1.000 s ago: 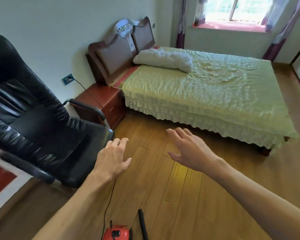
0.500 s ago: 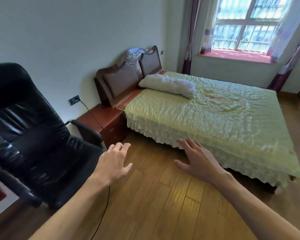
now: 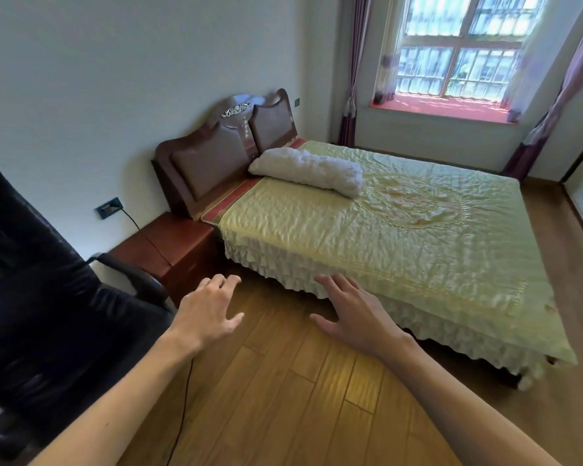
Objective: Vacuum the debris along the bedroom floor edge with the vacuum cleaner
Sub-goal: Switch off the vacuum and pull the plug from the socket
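With left hand (image 3: 209, 314) and right hand (image 3: 357, 317) spread empty, vacuum cleaner unseen, probably avoid tugging limp thin black cord (image 3: 183, 408).

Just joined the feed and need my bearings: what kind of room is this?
A bedroom, it seems: a made bed with a padded headboard and pillow, a nightstand beside it, and a curtained window.

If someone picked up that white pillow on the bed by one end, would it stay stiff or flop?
Probably flop: the white pillow looks lumpy and sagging on the bed. Likely light for its bulk, and its crinkled cover seems unlikely to slip.
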A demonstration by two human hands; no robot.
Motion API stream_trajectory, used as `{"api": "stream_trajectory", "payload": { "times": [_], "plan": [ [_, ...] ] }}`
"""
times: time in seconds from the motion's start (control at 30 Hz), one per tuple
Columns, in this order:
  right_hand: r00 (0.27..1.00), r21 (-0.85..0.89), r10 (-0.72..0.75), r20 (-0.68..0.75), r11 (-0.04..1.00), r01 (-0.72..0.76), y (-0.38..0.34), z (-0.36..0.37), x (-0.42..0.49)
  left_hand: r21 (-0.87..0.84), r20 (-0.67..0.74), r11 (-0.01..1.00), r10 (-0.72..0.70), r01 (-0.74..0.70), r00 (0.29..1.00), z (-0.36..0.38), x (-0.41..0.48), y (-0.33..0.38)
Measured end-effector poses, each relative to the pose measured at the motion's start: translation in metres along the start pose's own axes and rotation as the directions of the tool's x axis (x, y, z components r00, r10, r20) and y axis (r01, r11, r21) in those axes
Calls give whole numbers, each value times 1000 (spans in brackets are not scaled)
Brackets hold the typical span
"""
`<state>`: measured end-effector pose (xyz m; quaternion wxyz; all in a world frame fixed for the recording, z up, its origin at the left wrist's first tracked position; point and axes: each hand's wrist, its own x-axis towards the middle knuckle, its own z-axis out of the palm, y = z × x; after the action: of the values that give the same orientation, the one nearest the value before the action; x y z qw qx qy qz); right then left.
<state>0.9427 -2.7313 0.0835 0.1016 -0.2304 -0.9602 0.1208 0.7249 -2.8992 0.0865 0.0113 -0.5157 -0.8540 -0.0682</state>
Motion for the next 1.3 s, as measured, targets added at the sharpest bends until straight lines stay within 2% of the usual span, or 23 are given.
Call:
{"api": "stream_trajectory", "payload": {
  "times": [0.3,0.73,1.07,1.3],
  "plan": [
    [997,-35,-61,53,997,62,101,21,145,-51,-6,996,-72,72,997,38,155,-8],
    [971,-1,-218,94,976,219,179,27,328,-25,-4,970,-241,241,970,54,305,-36],
    [904,16,-400,149,915,402,229,35,496,2,-31,891,-454,454,890,62,412,-59],
    [838,42,-513,185,857,514,231,51,580,23,-47,815,-577,579,815,60,448,-86]
  ]
}}
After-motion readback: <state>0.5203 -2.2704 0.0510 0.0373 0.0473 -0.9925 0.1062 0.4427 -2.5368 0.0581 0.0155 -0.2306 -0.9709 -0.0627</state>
